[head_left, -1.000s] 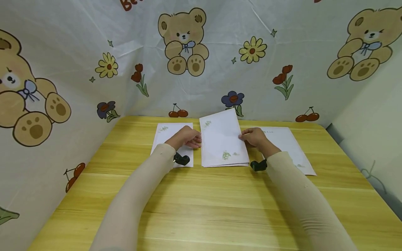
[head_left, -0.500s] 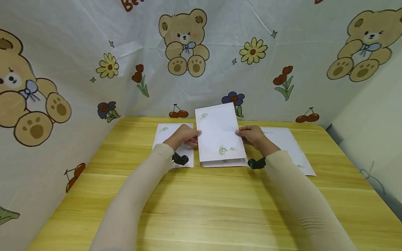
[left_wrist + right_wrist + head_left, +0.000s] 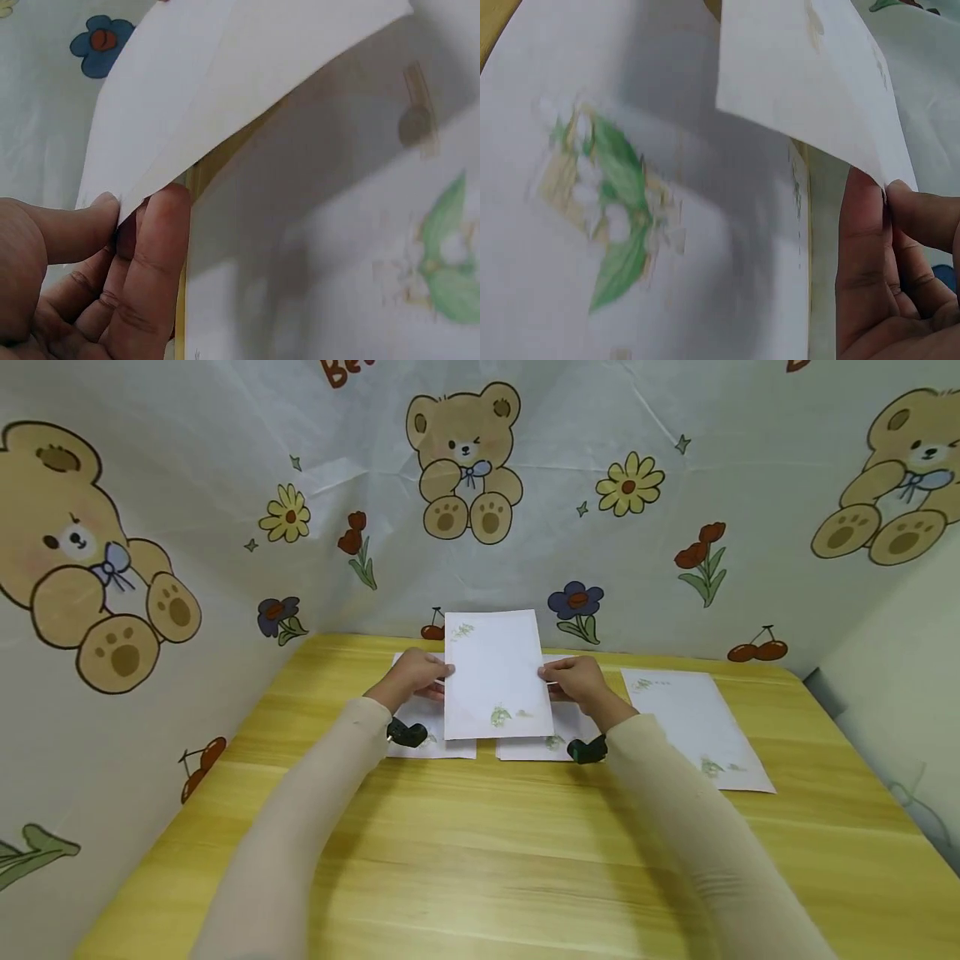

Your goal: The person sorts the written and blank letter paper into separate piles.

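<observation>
A white sheet of paper (image 3: 495,672) with green floral prints in two corners is held up off the table by both hands. My left hand (image 3: 414,677) pinches its left edge between thumb and fingers, as the left wrist view shows at the paper's edge (image 3: 172,97). On the opposite edge, my right hand (image 3: 581,683) pinches the same sheet. Below it lie a left paper (image 3: 457,749) and a middle paper (image 3: 525,750), both partly covered by the raised sheet and the hands. The right wrist view shows a green-and-white flower print on a paper (image 3: 615,202) underneath.
Another printed paper (image 3: 697,722) lies apart on the right side of the wooden table (image 3: 487,860). Behind the table hangs a pale cloth (image 3: 315,468) with bears and flowers. A white wall (image 3: 907,668) borders the right side.
Both hands have lifted the sheet off the middle pile and carried it left, straightening it. My left hand now pinches its edge. The head view has turned slightly left.
</observation>
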### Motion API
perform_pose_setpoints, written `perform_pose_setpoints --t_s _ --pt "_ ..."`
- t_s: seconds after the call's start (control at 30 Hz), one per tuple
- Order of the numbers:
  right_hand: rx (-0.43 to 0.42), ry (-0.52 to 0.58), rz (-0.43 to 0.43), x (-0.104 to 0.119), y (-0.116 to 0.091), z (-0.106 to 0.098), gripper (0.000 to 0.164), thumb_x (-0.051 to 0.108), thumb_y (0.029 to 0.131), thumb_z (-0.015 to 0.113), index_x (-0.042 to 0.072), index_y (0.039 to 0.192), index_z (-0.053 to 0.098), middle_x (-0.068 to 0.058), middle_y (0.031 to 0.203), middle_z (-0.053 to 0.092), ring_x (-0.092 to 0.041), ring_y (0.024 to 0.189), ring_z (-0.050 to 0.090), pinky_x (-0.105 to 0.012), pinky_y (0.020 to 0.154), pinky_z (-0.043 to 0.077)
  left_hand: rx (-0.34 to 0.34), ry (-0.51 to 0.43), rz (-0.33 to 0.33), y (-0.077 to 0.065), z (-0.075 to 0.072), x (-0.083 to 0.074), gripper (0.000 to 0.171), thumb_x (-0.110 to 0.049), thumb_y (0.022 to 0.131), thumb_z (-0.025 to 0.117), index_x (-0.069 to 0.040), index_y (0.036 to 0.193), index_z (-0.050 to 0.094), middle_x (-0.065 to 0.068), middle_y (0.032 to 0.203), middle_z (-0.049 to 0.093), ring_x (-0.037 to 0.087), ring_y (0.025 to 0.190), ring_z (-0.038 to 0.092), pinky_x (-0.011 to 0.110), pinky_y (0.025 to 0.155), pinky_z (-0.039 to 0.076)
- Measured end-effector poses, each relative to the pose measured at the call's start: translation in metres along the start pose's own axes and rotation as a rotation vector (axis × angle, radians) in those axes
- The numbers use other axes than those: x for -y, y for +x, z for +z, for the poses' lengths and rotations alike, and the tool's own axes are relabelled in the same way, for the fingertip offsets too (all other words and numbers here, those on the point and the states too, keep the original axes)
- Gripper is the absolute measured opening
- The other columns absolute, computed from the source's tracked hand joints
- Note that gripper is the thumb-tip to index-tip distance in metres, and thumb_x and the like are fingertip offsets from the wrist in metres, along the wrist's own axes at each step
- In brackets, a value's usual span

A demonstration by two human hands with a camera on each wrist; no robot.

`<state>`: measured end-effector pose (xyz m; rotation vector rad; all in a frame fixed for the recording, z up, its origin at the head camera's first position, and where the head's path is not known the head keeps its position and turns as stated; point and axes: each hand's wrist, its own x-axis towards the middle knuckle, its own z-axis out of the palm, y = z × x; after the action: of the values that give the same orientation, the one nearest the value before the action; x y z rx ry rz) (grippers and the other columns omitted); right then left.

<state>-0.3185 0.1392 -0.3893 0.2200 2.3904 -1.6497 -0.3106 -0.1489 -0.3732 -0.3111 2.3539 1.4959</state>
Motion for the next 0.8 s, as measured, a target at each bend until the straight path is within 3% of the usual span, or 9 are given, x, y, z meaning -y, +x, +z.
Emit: perform_pose_setpoints --t_s 0.2,0.4,0.63,0.8 --pt "0.063 0.039 0.017 0.012 0.002 0.034 0.031 0.019 0.092 0.070 0.003 0.119 0.068 -0.009 0.108 0.066 -0.013 0.075 0.069 -0.034 0.083 0.062 -0.079 0.009 -0.003 -0.006 -0.033 0.013 0.037 -0.024 0.096 0.066 0.000 0.124 0.063 0.015 0.116 0.065 0.014 0.070 0.067 0.032 0.076 0.063" --pt "0.141 0.087 0.007 0.021 0.001 0.062 0.030 0.015 0.091 0.071 0.001 0.117 0.068 -0.006 0.090 0.067 -0.012 0.071 0.069 -0.032 0.077 0.063 -0.151 0.082 -0.031 -0.011 -0.059 0.026 0.034 -0.026 0.096 0.065 -0.002 0.120 0.066 0.013 0.113 0.063 0.017 0.075 0.066 0.030 0.076 0.063" --pt "0.204 0.055 0.026 0.023 -0.001 0.086 0.027 0.017 0.090 0.073 0.000 0.110 0.069 -0.008 0.082 0.071 -0.014 0.066 0.071 -0.032 0.072 0.064 -0.187 0.203 -0.106 -0.011 -0.076 0.049 0.033 -0.030 0.096 0.065 -0.005 0.118 0.068 0.010 0.105 0.064 0.017 0.071 0.063 0.024 0.065 0.056" --pt "0.216 0.023 0.029 0.020 -0.003 0.097 0.024 0.016 0.090 0.073 -0.001 0.107 0.069 -0.009 0.079 0.071 -0.014 0.062 0.070 -0.030 0.066 0.063 -0.199 0.186 -0.123 -0.009 -0.077 0.062 0.032 -0.027 0.096 0.066 -0.005 0.118 0.068 0.011 0.105 0.065 0.017 0.073 0.062 0.021 0.058 0.054"
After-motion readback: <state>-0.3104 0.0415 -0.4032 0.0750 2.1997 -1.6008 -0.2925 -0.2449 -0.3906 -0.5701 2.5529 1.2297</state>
